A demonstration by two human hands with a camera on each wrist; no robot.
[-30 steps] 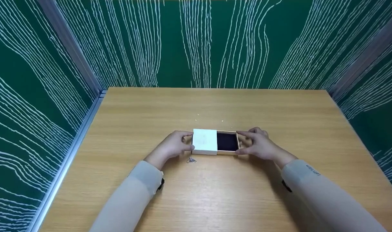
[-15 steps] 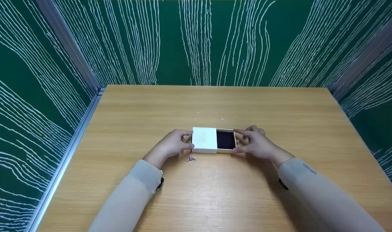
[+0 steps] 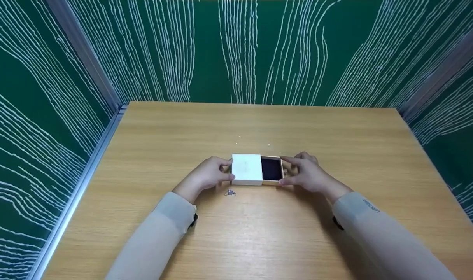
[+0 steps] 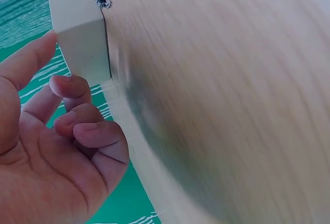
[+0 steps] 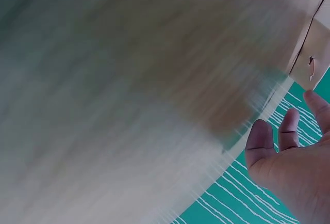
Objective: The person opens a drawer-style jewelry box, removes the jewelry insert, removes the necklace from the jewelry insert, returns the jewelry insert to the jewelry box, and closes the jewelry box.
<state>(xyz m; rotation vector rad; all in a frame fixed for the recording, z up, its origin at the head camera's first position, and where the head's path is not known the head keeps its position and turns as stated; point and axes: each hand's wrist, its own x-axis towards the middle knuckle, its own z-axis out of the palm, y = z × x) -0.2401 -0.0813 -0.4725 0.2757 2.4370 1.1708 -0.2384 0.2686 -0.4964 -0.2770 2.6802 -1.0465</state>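
Note:
A small box lies on the table, with a white sleeve (image 3: 246, 169) over a drawer (image 3: 272, 182) that sticks out to the right. The drawer's dark lining (image 3: 272, 169) shows. My left hand (image 3: 206, 174) holds the sleeve's left end between thumb and a finger; in the left wrist view its other fingers curl below the box. My right hand (image 3: 310, 175) has thumb and a finger at the two corners of the drawer's right end. A small tab (image 5: 311, 68) shows on that end in the right wrist view. Just in front of the sleeve lies a small silvery chain (image 3: 230, 193).
The wooden table (image 3: 236, 237) spreads around the box on all sides. A few tiny pale specks (image 3: 268, 144) lie behind it. Green walls with white wavy lines (image 3: 209, 50) stand at the back and both sides, with a metal rail (image 3: 77, 179) along the left edge.
The drawer has slid a little to the left into the sleeve, and my right hand has moved left with it. My left hand and the chain stay in place.

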